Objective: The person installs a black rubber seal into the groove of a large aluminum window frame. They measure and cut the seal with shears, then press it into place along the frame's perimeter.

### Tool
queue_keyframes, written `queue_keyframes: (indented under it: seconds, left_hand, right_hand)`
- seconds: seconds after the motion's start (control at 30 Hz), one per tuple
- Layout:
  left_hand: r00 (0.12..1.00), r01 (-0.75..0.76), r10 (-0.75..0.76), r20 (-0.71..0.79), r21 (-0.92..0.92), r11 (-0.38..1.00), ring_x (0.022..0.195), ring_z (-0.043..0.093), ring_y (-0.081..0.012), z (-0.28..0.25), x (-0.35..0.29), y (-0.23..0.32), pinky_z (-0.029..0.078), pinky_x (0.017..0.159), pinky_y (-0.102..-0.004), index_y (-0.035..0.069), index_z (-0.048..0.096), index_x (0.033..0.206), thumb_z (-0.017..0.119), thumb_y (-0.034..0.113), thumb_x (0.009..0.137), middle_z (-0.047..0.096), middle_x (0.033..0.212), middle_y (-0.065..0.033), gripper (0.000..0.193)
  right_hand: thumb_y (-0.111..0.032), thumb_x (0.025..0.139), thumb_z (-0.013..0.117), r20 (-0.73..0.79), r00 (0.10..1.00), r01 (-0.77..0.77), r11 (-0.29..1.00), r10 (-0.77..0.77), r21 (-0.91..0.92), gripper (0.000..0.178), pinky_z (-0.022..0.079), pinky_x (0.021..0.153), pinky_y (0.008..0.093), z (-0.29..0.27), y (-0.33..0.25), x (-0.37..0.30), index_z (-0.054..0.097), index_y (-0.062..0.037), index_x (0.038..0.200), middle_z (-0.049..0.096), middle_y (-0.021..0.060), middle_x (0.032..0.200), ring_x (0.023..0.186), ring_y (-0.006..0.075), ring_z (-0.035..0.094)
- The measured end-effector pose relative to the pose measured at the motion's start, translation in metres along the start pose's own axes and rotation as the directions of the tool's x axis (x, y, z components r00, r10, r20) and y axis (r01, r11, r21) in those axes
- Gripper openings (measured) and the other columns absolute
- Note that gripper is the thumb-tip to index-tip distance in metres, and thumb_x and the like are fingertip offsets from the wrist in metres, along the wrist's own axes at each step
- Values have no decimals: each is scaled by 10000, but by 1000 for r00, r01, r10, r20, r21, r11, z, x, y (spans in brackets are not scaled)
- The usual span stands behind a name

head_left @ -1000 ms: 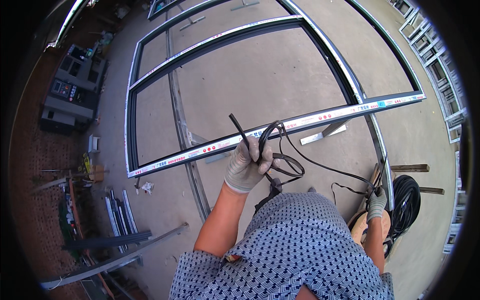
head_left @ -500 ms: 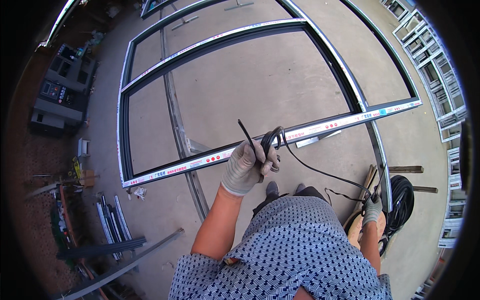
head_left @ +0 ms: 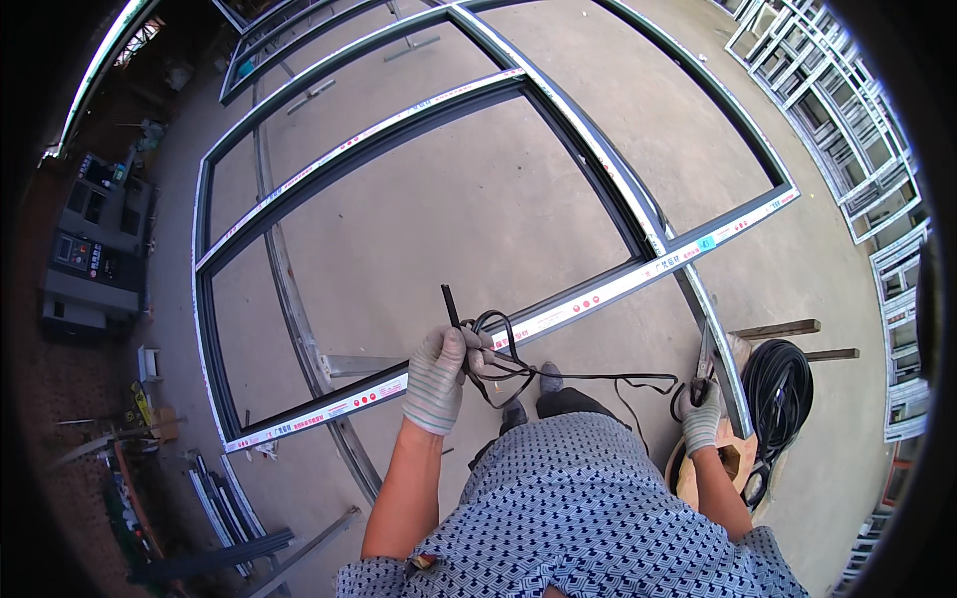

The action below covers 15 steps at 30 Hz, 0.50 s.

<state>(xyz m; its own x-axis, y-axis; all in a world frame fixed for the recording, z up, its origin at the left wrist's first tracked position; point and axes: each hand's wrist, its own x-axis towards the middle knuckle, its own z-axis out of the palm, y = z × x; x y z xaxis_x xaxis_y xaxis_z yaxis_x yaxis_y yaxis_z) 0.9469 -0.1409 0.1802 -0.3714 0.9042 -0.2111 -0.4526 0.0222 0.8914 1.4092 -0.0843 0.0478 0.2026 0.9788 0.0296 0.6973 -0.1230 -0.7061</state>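
Observation:
My left hand [head_left: 439, 374], in a striped work glove, is closed around a bunched black rubber strip [head_left: 503, 329]. A short end sticks up from the fist, and loose loops hang to its right. One length of strip runs across to my gloved right hand [head_left: 702, 414]. That hand is closed on scissors [head_left: 706, 361] with dark handles, their blades pointing away from me. Just beyond my left hand lies the near rail of a large window frame [head_left: 558, 317], covered in white printed film. The palm side of my right hand is hidden.
Metal support bars [head_left: 284, 289] run under the frame. To the right are a black coil [head_left: 778, 394], a wooden reel [head_left: 688, 480] and wood strips [head_left: 778, 331]. Stacked frames [head_left: 847, 110] line the far right. A grey machine [head_left: 90, 254] stands at left, near metal profiles [head_left: 221, 513].
My left hand has shifted left and down in view, and the strip's loops have loosened and spread. My right hand has moved left in view, with the scissors blades now visible.

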Motion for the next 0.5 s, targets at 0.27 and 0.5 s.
queue_keyframes:
  seconds: [0.27,0.5]
  left_hand:
    - [987,157,-162,11,181,971,633,586,-91,60,50,-6,475,582,-229,36,632,945,532,431,1017,608,701,-18,414]
    - [969,160,-221,113,396,904,632,559,-94,98,72,-17,498,642,-272,15,635,951,504,295,1043,641,823,-41,322]
  right_hand:
    - [67,827,579,243,956,38,890,-166,455,161,378,545,208,27,-89,37,507,-63,890,523,-18,731,635,56,493]
    - [-18,892,615,512,849,-226,787,-130,575,88,445,585,227,89,-218,58,563,-26,962,641,43,803,676,72,570]
